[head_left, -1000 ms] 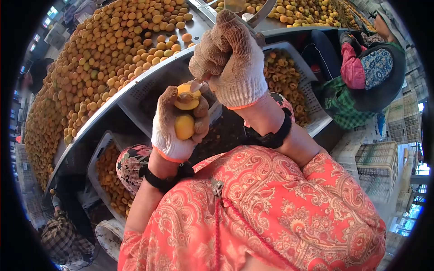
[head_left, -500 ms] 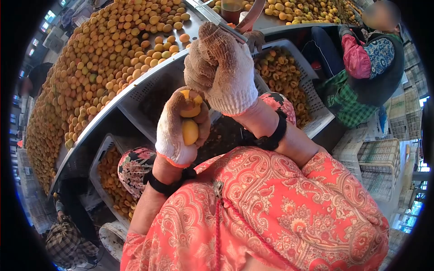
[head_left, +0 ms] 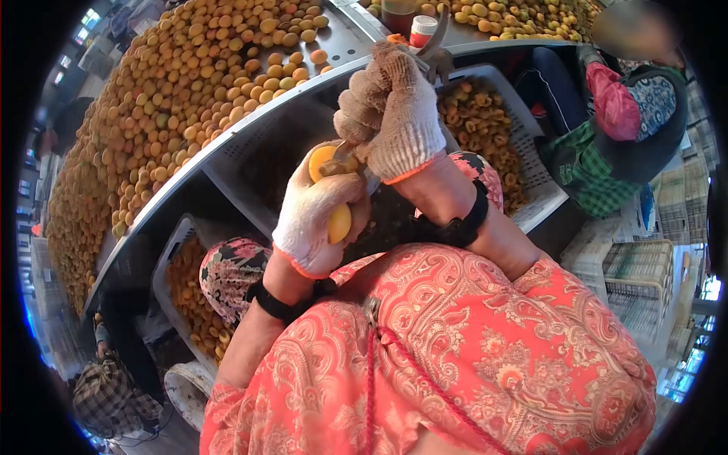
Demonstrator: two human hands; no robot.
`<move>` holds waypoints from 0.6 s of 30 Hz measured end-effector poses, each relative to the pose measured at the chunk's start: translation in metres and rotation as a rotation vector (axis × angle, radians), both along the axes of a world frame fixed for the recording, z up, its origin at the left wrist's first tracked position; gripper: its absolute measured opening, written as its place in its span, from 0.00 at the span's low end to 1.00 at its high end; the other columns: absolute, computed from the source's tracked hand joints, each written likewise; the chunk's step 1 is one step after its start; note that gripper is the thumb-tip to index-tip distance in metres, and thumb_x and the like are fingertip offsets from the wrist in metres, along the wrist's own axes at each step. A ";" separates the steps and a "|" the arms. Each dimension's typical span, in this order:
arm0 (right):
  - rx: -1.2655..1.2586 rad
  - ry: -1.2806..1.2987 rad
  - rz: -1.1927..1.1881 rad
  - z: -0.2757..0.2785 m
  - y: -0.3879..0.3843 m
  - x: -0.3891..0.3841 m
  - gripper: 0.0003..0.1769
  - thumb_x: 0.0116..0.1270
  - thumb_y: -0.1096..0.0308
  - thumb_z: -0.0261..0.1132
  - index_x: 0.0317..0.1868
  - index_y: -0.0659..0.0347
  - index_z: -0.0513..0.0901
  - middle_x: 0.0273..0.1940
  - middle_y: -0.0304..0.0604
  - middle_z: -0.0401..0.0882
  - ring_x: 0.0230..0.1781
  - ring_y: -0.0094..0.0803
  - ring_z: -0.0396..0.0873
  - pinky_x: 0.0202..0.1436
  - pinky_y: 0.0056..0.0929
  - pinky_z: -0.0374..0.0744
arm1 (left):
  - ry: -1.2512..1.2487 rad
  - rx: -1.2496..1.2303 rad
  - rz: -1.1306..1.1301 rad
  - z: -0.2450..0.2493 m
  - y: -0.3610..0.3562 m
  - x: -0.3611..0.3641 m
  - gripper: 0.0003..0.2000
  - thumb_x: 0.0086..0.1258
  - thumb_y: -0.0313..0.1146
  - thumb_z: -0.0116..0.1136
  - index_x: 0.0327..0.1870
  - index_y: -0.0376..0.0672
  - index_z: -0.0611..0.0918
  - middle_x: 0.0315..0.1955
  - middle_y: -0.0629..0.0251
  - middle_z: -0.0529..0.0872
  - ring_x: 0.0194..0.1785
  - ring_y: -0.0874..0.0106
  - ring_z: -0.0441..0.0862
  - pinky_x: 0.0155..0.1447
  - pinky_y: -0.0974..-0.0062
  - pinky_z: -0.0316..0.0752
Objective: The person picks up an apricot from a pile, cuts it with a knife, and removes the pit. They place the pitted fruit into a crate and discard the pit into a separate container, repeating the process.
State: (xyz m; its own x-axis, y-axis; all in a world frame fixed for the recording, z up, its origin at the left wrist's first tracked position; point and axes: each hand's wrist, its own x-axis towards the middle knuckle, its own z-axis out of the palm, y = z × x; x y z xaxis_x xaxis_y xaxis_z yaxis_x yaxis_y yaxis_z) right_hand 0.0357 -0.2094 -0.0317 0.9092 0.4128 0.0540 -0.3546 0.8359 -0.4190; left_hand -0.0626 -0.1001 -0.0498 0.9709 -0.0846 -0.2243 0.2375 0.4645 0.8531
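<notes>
My left hand (head_left: 315, 220), in a white and brown-stained knit glove, is closed around apricots. A yellow-orange apricot (head_left: 320, 161) sits at its fingertips, and a second apricot (head_left: 340, 224) shows lower in the palm. Just above and to the right, my right hand (head_left: 390, 114) wears a similar glove and is closed in a fist. Its lower fingers are right beside the upper apricot. Whatever the fist holds is hidden by the fingers. Below both hands lies a perforated crate (head_left: 235, 171) with a dark inside.
Whole apricots (head_left: 189, 83) cover a metal table (head_left: 345, 34) beyond its curved edge. Crates of apricot pieces stand on the right (head_left: 485, 129) and left (head_left: 199, 296). A red and white jar (head_left: 423, 30) stands beyond my right hand. Another person (head_left: 622, 121) sits at right, near stacked crates (head_left: 637, 288).
Both hands have shifted slightly right in view. My left hand has turned, its back now facing me more, and my right fist has come down close to the upper apricot.
</notes>
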 end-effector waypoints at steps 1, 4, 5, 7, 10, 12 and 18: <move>-0.033 0.042 -0.009 0.002 0.001 -0.001 0.19 0.73 0.59 0.58 0.22 0.48 0.64 0.14 0.30 0.56 0.09 0.25 0.51 0.15 0.28 0.52 | 0.007 0.000 0.015 -0.002 0.000 0.002 0.10 0.64 0.29 0.60 0.44 0.39 0.75 0.25 0.64 0.76 0.15 0.75 0.68 0.18 0.79 0.62; -0.133 0.128 -0.064 0.008 0.006 -0.001 0.21 0.72 0.59 0.59 0.20 0.47 0.63 0.13 0.30 0.56 0.10 0.25 0.53 0.16 0.28 0.53 | -0.084 0.177 0.134 -0.012 0.003 0.014 0.19 0.57 0.18 0.60 0.52 0.38 0.77 0.29 0.62 0.81 0.21 0.73 0.77 0.25 0.78 0.72; -0.140 0.130 -0.064 0.006 0.007 0.003 0.22 0.72 0.59 0.60 0.20 0.47 0.63 0.13 0.30 0.56 0.10 0.26 0.53 0.16 0.28 0.53 | -0.072 0.174 0.145 -0.019 0.009 0.022 0.19 0.57 0.18 0.60 0.52 0.38 0.77 0.29 0.62 0.81 0.21 0.73 0.77 0.25 0.78 0.72; -0.147 0.129 -0.041 0.005 0.007 0.010 0.22 0.72 0.59 0.60 0.20 0.47 0.63 0.13 0.30 0.56 0.10 0.26 0.53 0.16 0.28 0.53 | -0.658 0.935 0.214 -0.024 0.014 0.033 0.21 0.58 0.24 0.65 0.53 0.38 0.74 0.32 0.54 0.85 0.30 0.62 0.85 0.35 0.68 0.80; -0.206 0.165 -0.030 0.003 0.012 0.017 0.23 0.71 0.59 0.60 0.19 0.47 0.61 0.13 0.29 0.53 0.10 0.26 0.51 0.16 0.29 0.52 | -0.631 1.097 0.212 -0.021 0.015 0.033 0.20 0.57 0.27 0.68 0.49 0.39 0.74 0.33 0.48 0.85 0.37 0.50 0.86 0.40 0.63 0.80; -0.266 0.211 -0.049 0.002 0.014 0.020 0.25 0.71 0.58 0.60 0.17 0.47 0.58 0.13 0.29 0.51 0.10 0.26 0.49 0.17 0.29 0.50 | -0.644 1.241 0.192 -0.023 0.019 0.039 0.19 0.57 0.30 0.69 0.47 0.40 0.74 0.32 0.49 0.85 0.38 0.47 0.85 0.39 0.60 0.80; -0.166 0.251 -0.028 -0.011 0.019 0.038 0.22 0.72 0.59 0.58 0.20 0.47 0.61 0.14 0.30 0.55 0.09 0.27 0.52 0.15 0.30 0.52 | -0.693 1.294 0.246 -0.027 0.030 0.055 0.16 0.59 0.21 0.60 0.49 0.40 0.76 0.34 0.49 0.84 0.37 0.53 0.85 0.42 0.68 0.79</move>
